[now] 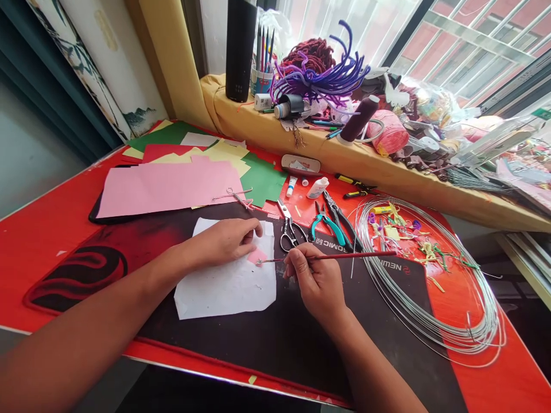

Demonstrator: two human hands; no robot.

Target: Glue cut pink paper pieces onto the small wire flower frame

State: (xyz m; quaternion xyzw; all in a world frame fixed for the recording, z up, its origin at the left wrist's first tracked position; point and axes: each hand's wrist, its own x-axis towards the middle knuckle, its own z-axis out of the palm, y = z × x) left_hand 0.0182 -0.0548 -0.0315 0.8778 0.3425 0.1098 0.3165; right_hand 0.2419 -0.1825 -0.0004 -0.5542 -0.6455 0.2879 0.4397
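Observation:
My right hand [313, 275] grips a thin paintbrush [357, 255] with a dark red handle. The brush tip touches a small piece of pink paper [257, 256] lying on a white sheet of paper [228, 292]. From the left, my left hand [239, 240] lies over the sheet with curled fingers, its thumb and fingertips holding the pink piece at its upper left edge. Part of the sheet is hidden under this hand. Beneath everything is a black and red desk mat [310, 338].
Scissors [288, 226], teal pliers [325, 223] and a white bottle [317, 188] lie beyond my right hand. A large wire coil [482, 321] with paper scraps is at the right. Coloured paper, with a pink sheet [167, 186] on top, lies back left. Craft supplies crowd the sill.

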